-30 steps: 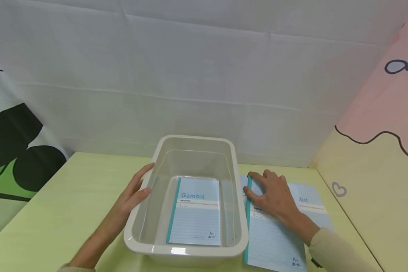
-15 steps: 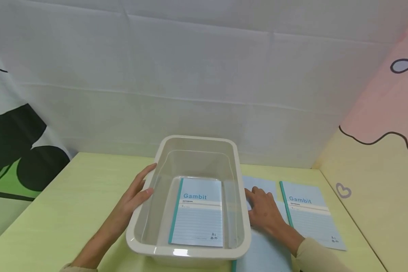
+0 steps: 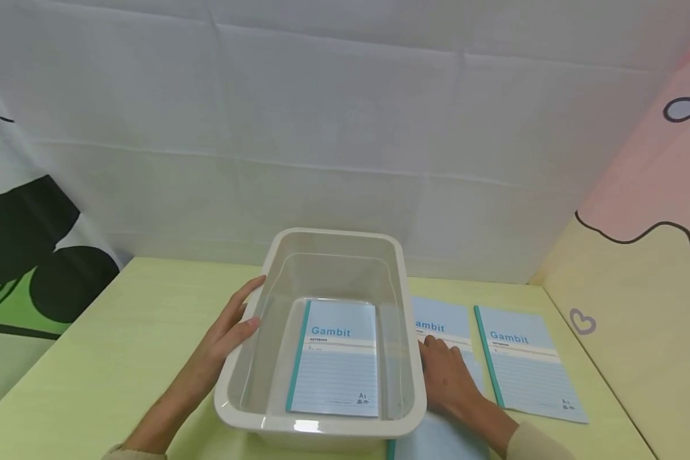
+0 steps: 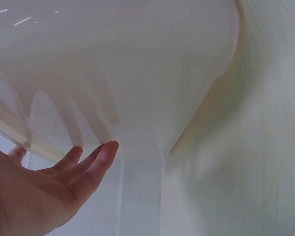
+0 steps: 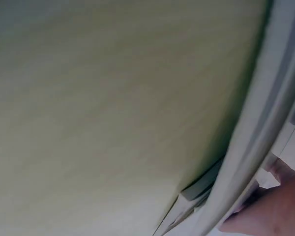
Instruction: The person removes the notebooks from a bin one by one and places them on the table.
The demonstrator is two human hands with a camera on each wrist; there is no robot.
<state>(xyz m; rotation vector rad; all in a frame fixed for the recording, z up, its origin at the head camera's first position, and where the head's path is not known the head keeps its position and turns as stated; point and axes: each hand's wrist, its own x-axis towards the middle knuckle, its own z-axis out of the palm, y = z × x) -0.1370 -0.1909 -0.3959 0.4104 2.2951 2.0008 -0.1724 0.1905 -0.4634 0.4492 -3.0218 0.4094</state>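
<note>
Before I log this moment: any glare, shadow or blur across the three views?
Head: glare spot on the front rim of the bin. Left wrist: left hand partly reflected in the bin's glossy wall, soft shadow on the tabletop. Right wrist: dim and soft overall, right hand cropped.

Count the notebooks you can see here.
4: one notebook inside the plastic tub; the rightmost notebook, lying flat; a far notebook beyond the right hand; a near notebook partly hidden by that hand. Others may be hidden underneath.
</note>
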